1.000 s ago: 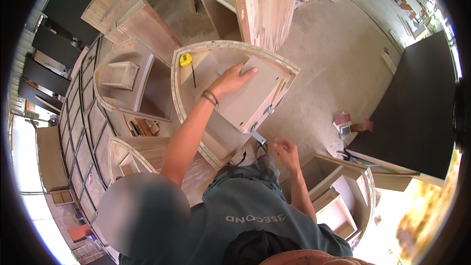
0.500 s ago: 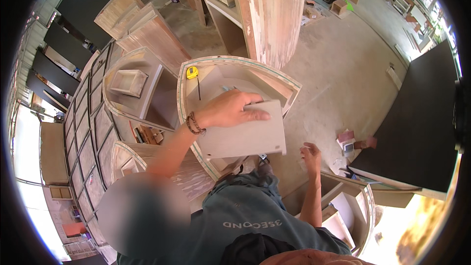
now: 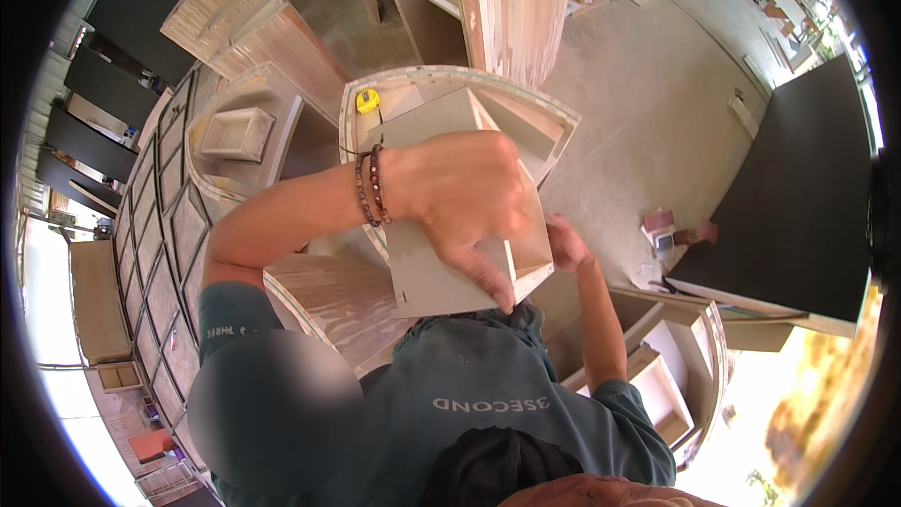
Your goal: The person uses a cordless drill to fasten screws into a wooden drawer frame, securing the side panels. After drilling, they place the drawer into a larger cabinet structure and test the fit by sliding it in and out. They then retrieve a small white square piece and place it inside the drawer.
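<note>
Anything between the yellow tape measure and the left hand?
Head view: only the top face of the pale drawer box lies between the yellow tape measure and the left hand, which grips it.

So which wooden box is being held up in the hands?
The open wooden box in the middle: the left hand grips its top, the right hand its far edge. The small box at the left lies untouched.

We see a pale grey-beige wooden box (image 3: 450, 225), a yellow tape measure (image 3: 367, 100) (bright), and brown beaded bracelets (image 3: 369, 187).
</note>
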A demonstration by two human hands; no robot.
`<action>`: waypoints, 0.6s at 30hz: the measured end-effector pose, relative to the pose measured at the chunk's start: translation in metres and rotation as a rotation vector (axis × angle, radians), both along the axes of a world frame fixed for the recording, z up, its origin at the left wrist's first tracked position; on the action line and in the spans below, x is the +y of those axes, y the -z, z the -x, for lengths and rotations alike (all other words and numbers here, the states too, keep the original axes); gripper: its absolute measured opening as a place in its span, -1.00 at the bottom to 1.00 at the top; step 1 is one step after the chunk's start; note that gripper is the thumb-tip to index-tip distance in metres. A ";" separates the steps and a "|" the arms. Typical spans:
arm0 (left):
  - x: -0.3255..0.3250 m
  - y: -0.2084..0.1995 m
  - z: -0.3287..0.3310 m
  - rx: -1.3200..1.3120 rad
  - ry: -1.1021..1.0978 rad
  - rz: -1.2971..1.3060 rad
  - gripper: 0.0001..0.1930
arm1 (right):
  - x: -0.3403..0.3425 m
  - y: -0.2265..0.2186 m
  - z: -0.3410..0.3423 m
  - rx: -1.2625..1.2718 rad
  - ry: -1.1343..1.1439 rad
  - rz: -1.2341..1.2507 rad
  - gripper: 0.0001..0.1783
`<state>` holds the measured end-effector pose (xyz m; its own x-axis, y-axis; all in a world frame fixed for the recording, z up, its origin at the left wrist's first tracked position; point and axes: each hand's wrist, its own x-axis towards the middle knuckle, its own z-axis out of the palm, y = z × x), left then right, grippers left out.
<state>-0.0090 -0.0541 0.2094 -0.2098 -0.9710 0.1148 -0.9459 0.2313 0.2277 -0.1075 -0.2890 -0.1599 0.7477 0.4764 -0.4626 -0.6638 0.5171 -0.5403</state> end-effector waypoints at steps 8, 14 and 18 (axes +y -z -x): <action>0.020 0.014 0.015 -0.002 0.156 -0.020 -0.20 | 0.033 0.037 0.065 0.188 -0.156 0.122 -0.44; 0.043 0.040 -0.014 -0.041 -0.036 0.228 -0.35 | 0.016 0.034 0.135 0.246 0.238 0.094 -0.40; 0.093 0.063 -0.034 0.033 -0.444 0.501 -0.51 | 0.004 0.014 0.155 0.281 0.335 0.144 -0.50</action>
